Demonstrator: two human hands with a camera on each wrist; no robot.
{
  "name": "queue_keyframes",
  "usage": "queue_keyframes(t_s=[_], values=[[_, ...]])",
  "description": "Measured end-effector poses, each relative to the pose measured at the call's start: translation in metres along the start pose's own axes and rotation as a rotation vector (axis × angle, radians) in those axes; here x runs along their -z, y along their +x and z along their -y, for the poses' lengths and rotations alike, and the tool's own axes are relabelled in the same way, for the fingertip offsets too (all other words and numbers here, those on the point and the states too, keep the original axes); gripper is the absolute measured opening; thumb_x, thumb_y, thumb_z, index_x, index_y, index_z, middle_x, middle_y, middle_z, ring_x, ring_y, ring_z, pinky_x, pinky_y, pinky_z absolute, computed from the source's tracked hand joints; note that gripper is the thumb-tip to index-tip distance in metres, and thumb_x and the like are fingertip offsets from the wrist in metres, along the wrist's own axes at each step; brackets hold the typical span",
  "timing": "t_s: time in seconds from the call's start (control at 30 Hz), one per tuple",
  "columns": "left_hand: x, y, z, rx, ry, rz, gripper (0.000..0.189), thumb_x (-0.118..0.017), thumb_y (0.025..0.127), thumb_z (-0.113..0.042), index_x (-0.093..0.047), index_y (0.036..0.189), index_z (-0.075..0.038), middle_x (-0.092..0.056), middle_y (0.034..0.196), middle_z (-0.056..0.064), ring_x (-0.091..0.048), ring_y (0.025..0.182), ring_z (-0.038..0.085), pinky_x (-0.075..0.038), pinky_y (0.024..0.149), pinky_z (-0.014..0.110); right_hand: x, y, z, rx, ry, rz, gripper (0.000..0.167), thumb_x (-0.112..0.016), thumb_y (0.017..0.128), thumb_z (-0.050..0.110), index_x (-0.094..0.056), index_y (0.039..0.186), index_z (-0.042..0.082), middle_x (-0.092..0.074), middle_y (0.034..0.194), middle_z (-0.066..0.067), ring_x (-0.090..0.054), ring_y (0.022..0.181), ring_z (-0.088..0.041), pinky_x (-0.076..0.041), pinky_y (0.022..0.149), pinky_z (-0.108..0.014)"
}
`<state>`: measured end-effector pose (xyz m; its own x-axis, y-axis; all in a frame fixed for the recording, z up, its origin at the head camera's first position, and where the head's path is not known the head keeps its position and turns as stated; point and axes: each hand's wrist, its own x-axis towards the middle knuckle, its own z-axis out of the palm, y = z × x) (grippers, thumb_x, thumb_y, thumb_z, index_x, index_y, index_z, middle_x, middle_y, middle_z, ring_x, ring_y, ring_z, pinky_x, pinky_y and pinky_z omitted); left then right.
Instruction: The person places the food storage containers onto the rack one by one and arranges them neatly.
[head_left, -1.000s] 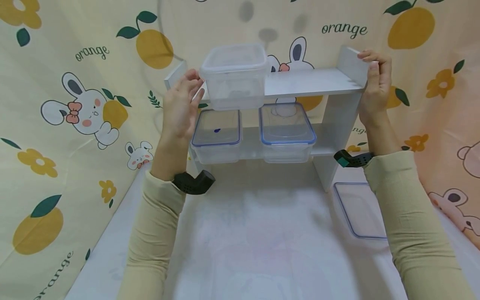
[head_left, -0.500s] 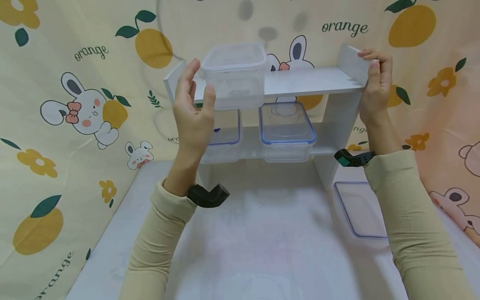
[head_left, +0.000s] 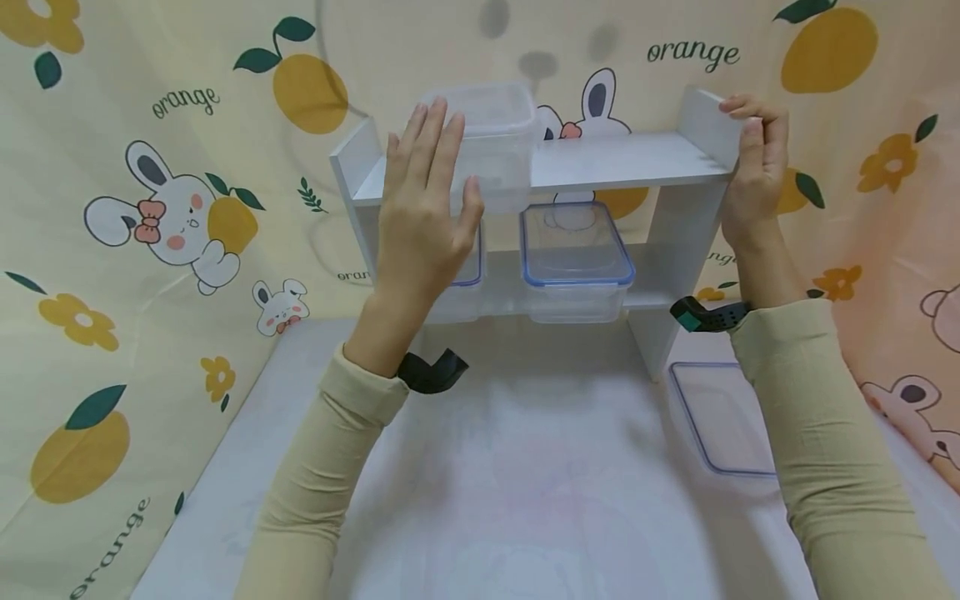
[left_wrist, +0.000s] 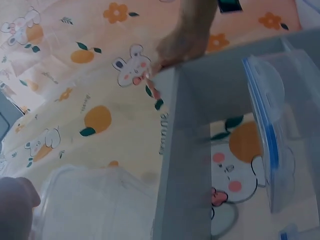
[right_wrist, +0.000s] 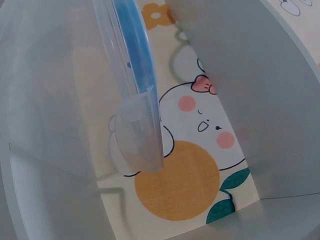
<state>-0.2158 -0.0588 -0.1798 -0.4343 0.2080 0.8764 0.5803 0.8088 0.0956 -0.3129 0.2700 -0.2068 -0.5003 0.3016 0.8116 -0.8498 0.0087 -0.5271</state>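
Note:
My left hand (head_left: 423,200) is raised with straight fingers against the front of a clear plastic food container (head_left: 498,158) with a whitish lid on the top shelf, covering its left part. In the left wrist view, a fingertip (left_wrist: 17,205) shows beside that container (left_wrist: 95,205). My right hand (head_left: 757,175) grips the upper right side panel (head_left: 708,129) of a white two-tier shelf rack (head_left: 607,162), fingers over its edge and thumb on the front. Two blue-rimmed containers stand on the lower shelf: the right one (head_left: 576,262) in full view, the left one (head_left: 461,308) mostly behind my left hand.
Another blue-rimmed container (head_left: 723,425) stands on the white table (head_left: 525,500) at the right, partly behind my right sleeve (head_left: 825,417). A curtain (head_left: 187,292) printed with oranges and rabbits hangs behind and beside the rack.
My left hand has left the container's left side, turned its palm toward the rack and moved right across the container's front, fingers straightening. My right hand stays on the side panel.

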Motion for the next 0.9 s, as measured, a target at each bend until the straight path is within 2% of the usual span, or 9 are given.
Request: queue_keyframes(t_s=[0.1, 0.2, 0.47, 0.7, 0.9], values=[[-0.0031, 0.0032, 0.0015, -0.020, 0.092, 0.029, 0.050, -0.040, 0.100, -0.026, -0.040, 0.145, -0.004, -0.036, 0.155, 0.016, -0.028, 0.148, 0.029, -0.012, 0.127, 0.044, 0.0002, 0.0000, 0.0001, 0.011, -0.005, -0.001, 0.019, -0.035, 0.100, 0.008, -0.053, 0.103, 0.013, -0.058, 0.117, -0.003, -0.041, 0.130, -0.022, -0.018, 0.118, -0.027], [-0.0059, 0.0051, 0.0018, -0.060, 0.141, 0.028, 0.049, -0.039, 0.101, -0.027, -0.040, 0.145, -0.006, -0.038, 0.154, 0.016, -0.030, 0.147, 0.030, -0.013, 0.126, 0.046, 0.0008, -0.0001, -0.0005, 0.014, -0.002, 0.002, 0.019, -0.035, 0.100, 0.008, -0.053, 0.103, 0.013, -0.058, 0.117, -0.004, -0.041, 0.130, -0.022, -0.018, 0.117, -0.027], [-0.0103, 0.0054, 0.0021, -0.194, 0.188, -0.052, 0.045, -0.040, 0.101, -0.025, -0.048, 0.140, -0.006, -0.052, 0.142, 0.016, -0.044, 0.137, 0.029, -0.025, 0.124, 0.043, 0.0009, 0.0010, -0.0012, 0.018, 0.000, -0.008, 0.020, -0.034, 0.100, 0.007, -0.053, 0.103, 0.013, -0.058, 0.116, -0.004, -0.042, 0.128, -0.021, -0.018, 0.118, -0.027], [-0.0082, 0.0087, 0.0037, -0.211, 0.238, -0.080, 0.044, -0.041, 0.101, -0.026, -0.052, 0.137, -0.005, -0.057, 0.136, 0.015, -0.049, 0.130, 0.029, -0.032, 0.121, 0.039, -0.0002, 0.0016, -0.0022, 0.024, -0.002, -0.001, 0.019, -0.035, 0.100, 0.008, -0.053, 0.104, 0.013, -0.058, 0.116, -0.004, -0.041, 0.129, -0.022, -0.018, 0.118, -0.028], [-0.0081, 0.0099, 0.0063, -0.195, 0.250, -0.080, 0.043, -0.043, 0.100, -0.025, -0.054, 0.135, -0.003, -0.058, 0.133, 0.016, -0.049, 0.128, 0.030, -0.034, 0.119, 0.037, 0.0004, 0.0008, -0.0030, 0.016, -0.003, -0.007, 0.019, -0.035, 0.099, 0.008, -0.053, 0.104, 0.013, -0.058, 0.116, -0.002, -0.042, 0.129, -0.020, -0.017, 0.118, -0.027]])
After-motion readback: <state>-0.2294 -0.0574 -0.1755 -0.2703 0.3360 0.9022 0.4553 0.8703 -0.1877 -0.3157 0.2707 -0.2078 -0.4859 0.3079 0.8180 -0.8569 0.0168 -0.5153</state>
